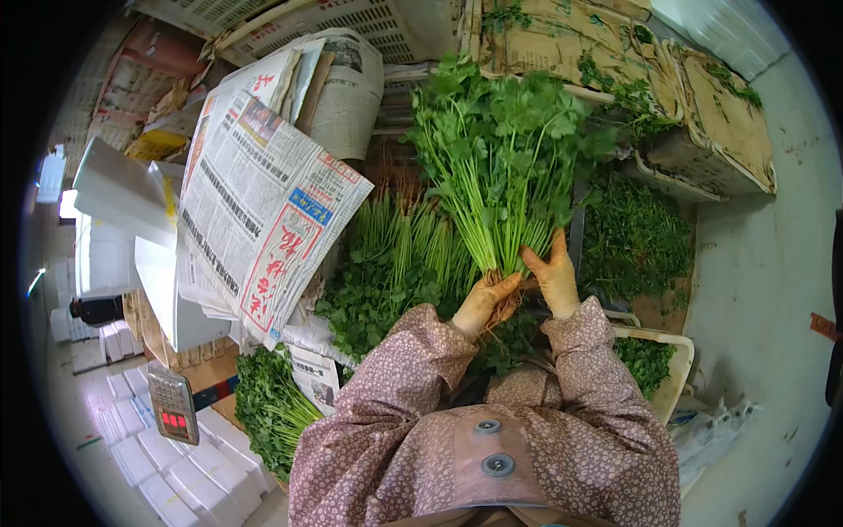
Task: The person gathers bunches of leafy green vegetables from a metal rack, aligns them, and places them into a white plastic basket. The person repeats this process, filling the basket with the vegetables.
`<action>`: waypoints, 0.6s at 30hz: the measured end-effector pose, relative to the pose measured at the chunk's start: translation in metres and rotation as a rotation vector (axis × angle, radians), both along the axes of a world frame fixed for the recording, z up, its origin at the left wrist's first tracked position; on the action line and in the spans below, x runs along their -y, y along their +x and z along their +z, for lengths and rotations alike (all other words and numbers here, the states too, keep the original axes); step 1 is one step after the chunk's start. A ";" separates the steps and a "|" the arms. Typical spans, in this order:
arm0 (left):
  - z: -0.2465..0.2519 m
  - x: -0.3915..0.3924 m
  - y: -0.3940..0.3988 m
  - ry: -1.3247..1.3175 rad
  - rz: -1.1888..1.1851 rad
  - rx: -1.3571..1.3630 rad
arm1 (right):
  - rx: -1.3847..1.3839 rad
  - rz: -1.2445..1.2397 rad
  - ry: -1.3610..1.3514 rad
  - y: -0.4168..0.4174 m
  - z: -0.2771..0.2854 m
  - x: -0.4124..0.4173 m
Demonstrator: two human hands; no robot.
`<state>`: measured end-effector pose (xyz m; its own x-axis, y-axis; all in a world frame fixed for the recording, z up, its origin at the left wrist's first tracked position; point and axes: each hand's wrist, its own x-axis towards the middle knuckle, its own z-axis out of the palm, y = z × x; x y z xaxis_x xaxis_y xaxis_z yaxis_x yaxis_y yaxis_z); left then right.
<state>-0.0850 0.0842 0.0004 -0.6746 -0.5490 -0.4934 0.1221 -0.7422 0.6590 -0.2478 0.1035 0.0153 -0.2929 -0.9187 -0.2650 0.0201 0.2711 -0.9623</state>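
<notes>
My left hand (pixel 486 304) is closed around the root end of a bunch of leafy green herbs (pixel 507 178), which looks like coriander or celery. Brown roots hang below that hand. The leaves fan out away from me. On the right side of the same stems, my right hand (pixel 554 273) rests with thumb and fingers spread; whether it grips any stems is hard to tell. Under and left of the bunch lie more herb bundles (pixel 402 244), their reddish roots pointing away from me. A stack of newspapers (pixel 263 204) sits to their left.
Loose greens (pixel 632 237) fill a container at the right, near a pale plastic crate (pixel 681 369). Cardboard-lined crates (pixel 540 53) stand at the back. At lower left are a scale display (pixel 172 403), another herb bundle (pixel 267 402) and white foam boxes (pixel 191 474). A person (pixel 97 311) is far left.
</notes>
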 end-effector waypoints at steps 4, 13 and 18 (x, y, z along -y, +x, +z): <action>0.005 0.003 0.014 0.049 0.053 0.077 | -0.693 0.039 0.152 -0.012 0.011 -0.003; -0.007 -0.007 -0.002 0.063 0.290 -0.030 | -0.284 0.375 0.092 0.017 0.014 0.026; -0.013 0.001 0.014 -0.038 0.107 0.171 | 0.696 0.190 0.135 -0.052 0.036 0.062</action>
